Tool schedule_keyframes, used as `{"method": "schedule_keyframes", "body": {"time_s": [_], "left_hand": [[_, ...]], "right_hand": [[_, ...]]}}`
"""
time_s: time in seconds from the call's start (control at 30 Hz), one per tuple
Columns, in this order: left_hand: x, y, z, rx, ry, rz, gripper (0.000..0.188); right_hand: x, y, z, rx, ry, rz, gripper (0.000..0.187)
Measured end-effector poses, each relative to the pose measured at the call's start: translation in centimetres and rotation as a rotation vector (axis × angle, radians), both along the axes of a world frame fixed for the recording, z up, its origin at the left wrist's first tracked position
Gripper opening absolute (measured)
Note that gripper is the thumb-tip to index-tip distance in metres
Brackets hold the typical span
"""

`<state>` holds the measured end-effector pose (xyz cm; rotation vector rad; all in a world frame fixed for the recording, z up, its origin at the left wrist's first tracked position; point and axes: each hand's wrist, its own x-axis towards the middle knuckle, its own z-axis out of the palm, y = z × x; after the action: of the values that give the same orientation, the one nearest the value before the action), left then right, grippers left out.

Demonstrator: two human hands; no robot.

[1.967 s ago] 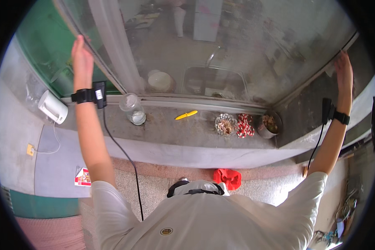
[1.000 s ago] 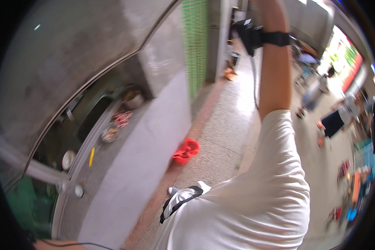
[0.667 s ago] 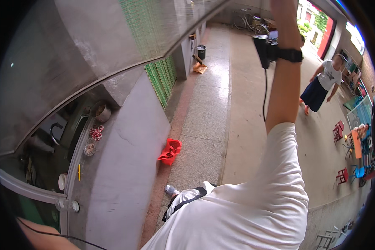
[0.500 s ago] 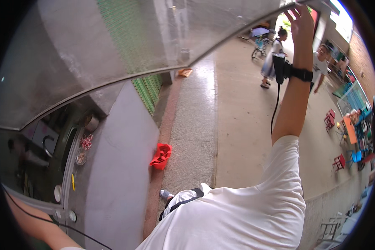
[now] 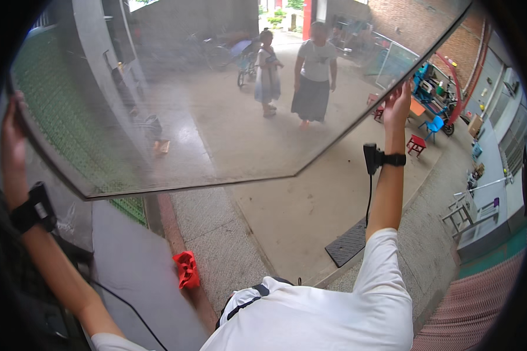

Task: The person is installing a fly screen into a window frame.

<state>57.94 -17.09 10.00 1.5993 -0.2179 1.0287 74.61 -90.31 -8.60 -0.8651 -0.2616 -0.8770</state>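
A framed glass pane [image 5: 216, 126] spans the upper left and centre of the frame — held by both hands, the left hand [image 5: 14, 131] curled at its left edge, the right hand [image 5: 399, 104] partly closed at its lower-right edge.

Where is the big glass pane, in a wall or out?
Out: the left hand and right hand hold the glass pane up by its edges, and floor shows below its lower edge.
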Motion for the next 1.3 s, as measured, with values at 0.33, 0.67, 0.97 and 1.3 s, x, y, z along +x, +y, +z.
{"method": "schedule_keyframes", "body": {"time_s": [0.33,0.67,0.97,1.3], "left_hand": [[13.1,-7.8,-17.1,-0.409,0.153,-0.253,0.02],[14.1,-7.2,-24.6,0.058,0.07,-0.287,0.02],[12.1,-5.4,-16.1,0.05,0.092,-0.3,0.036],[11.6,-13.1,-18.6,-0.094,0.137,-0.355,0.026]], "right_hand": [[-6.8,-6.4,-7.7,-0.078,0.26,-0.284,0.038],[-1.5,-4.9,-12.3,0.114,0.262,-0.381,0.036],[5.3,0.2,-16.3,0.1,0.227,0.016,0.036],[12.0,-1.7,-12.4,-0.695,0.071,-1.056,0.037]]}}
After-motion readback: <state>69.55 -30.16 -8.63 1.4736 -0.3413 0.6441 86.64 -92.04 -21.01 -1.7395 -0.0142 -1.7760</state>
